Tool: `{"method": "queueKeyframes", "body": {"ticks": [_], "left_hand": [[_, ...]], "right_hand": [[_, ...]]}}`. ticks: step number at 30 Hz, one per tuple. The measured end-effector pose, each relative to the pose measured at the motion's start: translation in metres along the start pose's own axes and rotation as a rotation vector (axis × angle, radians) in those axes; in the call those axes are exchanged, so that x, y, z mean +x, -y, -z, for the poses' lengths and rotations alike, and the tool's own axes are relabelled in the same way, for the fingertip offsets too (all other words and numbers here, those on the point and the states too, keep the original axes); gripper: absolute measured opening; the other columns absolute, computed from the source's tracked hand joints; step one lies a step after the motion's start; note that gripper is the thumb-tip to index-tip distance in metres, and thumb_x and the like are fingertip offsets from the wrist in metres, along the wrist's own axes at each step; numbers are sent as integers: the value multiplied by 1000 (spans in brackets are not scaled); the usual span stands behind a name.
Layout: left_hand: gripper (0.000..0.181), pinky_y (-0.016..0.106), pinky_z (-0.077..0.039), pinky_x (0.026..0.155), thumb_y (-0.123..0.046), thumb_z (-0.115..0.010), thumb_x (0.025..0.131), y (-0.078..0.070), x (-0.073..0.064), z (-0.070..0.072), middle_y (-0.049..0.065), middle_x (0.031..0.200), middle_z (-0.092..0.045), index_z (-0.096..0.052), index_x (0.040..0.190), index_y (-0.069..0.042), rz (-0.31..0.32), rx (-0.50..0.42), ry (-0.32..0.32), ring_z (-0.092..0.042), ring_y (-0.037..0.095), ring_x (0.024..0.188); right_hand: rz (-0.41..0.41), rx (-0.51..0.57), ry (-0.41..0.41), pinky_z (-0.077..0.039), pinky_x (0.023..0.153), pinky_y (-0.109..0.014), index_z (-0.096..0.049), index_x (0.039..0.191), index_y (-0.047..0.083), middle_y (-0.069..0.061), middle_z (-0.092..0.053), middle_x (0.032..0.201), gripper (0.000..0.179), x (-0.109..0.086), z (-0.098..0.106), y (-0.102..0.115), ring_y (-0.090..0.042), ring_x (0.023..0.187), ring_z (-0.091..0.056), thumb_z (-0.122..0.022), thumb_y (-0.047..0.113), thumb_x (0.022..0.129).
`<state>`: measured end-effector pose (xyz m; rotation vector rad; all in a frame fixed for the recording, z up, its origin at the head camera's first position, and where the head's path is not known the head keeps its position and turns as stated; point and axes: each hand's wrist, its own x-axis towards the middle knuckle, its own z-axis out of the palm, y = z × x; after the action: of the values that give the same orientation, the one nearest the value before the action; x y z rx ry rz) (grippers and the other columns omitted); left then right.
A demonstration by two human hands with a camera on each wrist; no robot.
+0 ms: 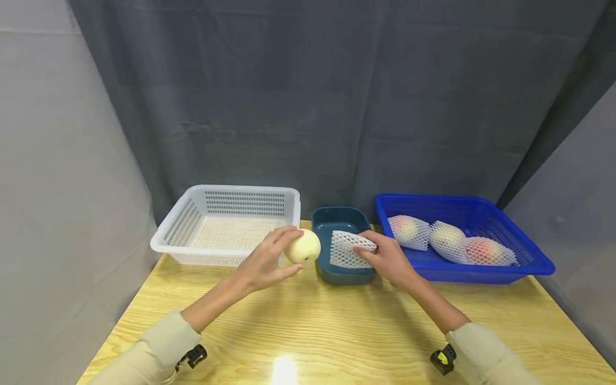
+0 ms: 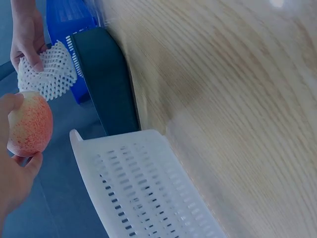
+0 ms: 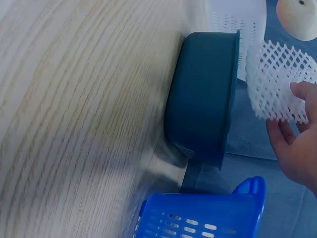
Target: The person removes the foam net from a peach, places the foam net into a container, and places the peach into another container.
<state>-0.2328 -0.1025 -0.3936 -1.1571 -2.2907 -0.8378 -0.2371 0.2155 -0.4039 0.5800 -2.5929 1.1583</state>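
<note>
My left hand (image 1: 267,262) pinches a peach (image 1: 304,247) between thumb and fingers, just left of the teal bin. Pale yellow from above, the peach (image 2: 32,124) shows a red blush in the left wrist view. My right hand (image 1: 389,258) pinches a white foam net sleeve (image 1: 348,250) over the teal bin (image 1: 344,279). The sleeve (image 3: 277,82) hangs with its open end toward the peach, and a small gap separates the two. Seen from the right wrist, thumb and fingers grip the sleeve's near end.
At left stands a white slotted basket (image 1: 226,192). A blue basket (image 1: 481,275) on the right holds three net-wrapped peaches (image 1: 447,240). All the containers stand along the back of the wooden table (image 1: 308,326), before a grey curtain (image 1: 289,96).
</note>
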Motion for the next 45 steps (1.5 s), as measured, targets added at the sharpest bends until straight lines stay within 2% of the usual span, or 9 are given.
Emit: {"method": "queueKeyframes", "body": {"ticks": [8,14,21,28,35,39,45], "left_hand": [[69,41,-51,97,-14,-89,75,9,-5,5,19,138,-52,-55,134,-3,16,-1,-28,-53,33,125],[70,42,-51,96,-11,-89,74,14,-10,9,19,138,-52,-55,134,-3,39,4,-30,-53,33,126],[71,45,-50,97,-12,-89,73,17,-13,11,20,138,-52,-55,134,-2,66,5,-43,-53,35,125],[71,46,-51,96,-11,-89,73,22,-12,14,19,136,-54,-55,134,-3,62,2,-69,-55,35,123],[70,44,-50,98,-12,-90,73,26,-11,16,20,136,-54,-56,133,-2,96,5,-70,-54,34,124],[69,44,-48,100,-13,-89,74,28,-12,18,20,136,-54,-56,134,-2,114,-2,-73,-54,34,125],[69,43,-48,101,-12,-89,74,34,-13,21,19,136,-55,-56,133,-2,132,-5,-88,-54,34,125]], "right_hand": [[92,-240,4,-48,71,-40,-72,105,10,-3,-70,97,17,8,-9,-11,-22,86,-58,-77,14,89],[168,-331,25,-50,73,-43,-70,107,7,-4,-70,98,21,12,-16,-13,-26,88,-59,-76,5,87],[226,-398,6,-51,75,-43,-67,103,6,-5,-69,96,23,18,-28,-15,-26,86,-59,-77,0,84],[199,-440,-28,-52,70,-42,-65,95,9,-5,-68,89,25,23,-39,-19,-27,82,-59,-78,-3,78],[195,-519,-27,-53,69,-42,-65,96,9,-7,-68,93,28,25,-46,-27,-29,85,-57,-82,0,76],[203,-545,19,-53,74,-41,-67,99,8,-8,-69,97,29,24,-48,-32,-30,88,-56,-84,2,76],[112,-497,118,-53,76,-43,-71,104,4,-10,-68,103,27,25,-49,-33,-30,90,-57,-82,12,81]]}}
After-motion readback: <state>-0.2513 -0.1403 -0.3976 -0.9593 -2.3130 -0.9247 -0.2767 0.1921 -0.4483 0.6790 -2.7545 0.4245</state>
